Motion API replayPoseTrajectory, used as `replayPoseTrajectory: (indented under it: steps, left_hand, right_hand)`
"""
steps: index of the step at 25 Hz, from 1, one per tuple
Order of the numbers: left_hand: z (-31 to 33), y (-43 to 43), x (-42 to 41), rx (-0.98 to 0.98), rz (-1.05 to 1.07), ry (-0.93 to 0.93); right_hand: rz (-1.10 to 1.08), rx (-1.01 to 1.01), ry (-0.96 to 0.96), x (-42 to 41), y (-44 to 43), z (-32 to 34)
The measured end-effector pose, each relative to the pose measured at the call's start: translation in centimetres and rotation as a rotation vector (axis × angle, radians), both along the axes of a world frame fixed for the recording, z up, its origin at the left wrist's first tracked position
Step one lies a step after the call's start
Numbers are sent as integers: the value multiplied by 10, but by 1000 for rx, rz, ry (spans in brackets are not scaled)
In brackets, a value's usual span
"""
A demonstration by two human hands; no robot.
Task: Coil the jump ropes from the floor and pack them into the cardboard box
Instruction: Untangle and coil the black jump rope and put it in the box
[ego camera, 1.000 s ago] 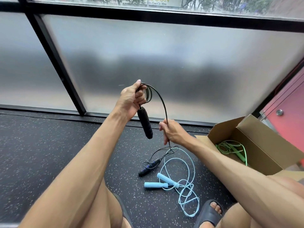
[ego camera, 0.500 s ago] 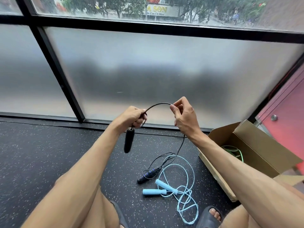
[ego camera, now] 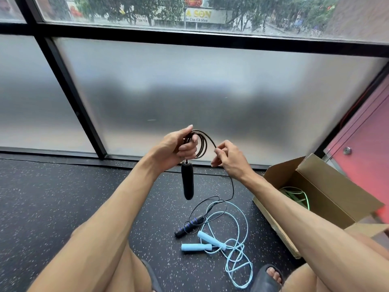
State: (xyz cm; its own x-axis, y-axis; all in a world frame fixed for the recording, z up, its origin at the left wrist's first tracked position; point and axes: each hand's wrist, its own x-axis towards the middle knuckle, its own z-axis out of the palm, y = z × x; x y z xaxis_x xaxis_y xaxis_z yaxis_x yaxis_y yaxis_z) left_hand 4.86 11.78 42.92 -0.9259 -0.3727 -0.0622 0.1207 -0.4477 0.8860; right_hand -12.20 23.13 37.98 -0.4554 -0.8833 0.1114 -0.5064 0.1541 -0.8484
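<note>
1. We hold the black jump rope [ego camera: 202, 144] up in front of the frosted window [ego camera: 210, 98], with several loops of its cord gathered in our left hand [ego camera: 179, 147].
2. The grip of our left hand is closed around those loops, and one black handle [ego camera: 187, 180] hangs straight down just below the fist.
3. Our right hand [ego camera: 229, 159] sits just beside the left, its grip narrow, with thumb and fingers pinching the cord where it arcs out of the coil.
4. From the right hand the cord drops to the dark speckled floor [ego camera: 52, 197], where the rope's other handle [ego camera: 188, 225], black with blue rings, lies flat.
5. A light blue jump rope [ego camera: 235, 245] lies uncoiled on the floor, touching and partly tangled with the loose black cord, its two handles side by side near our feet.
6. The cardboard box [ego camera: 328, 192] stands open on the floor to the right, near our right forearm.
7. A green jump rope [ego camera: 294, 196] lies inside the box, partly hidden by the forearm.
8. A dark sandal [ego camera: 267, 279] with toes showing sits at the bottom edge, just beside the blue cord.
</note>
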Motion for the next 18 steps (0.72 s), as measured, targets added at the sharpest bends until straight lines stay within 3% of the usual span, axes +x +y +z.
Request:
replayPoseTrajectory:
  steps: [5,10,14,18]
  left_hand:
    - [1,-9,-6,124,377,166]
    - [-7,-21,-7,108,709,236]
    - [-11,-21,-10,-236,876,53]
    - [-13,-20,-9,-588,751,-194]
  right_hand:
    - [164,321,-23,14,8,-17]
    - [237,381,30,23,14,-20]
    - [298,283,125,36,15,-9]
    - [340,56,351,43,16,9]
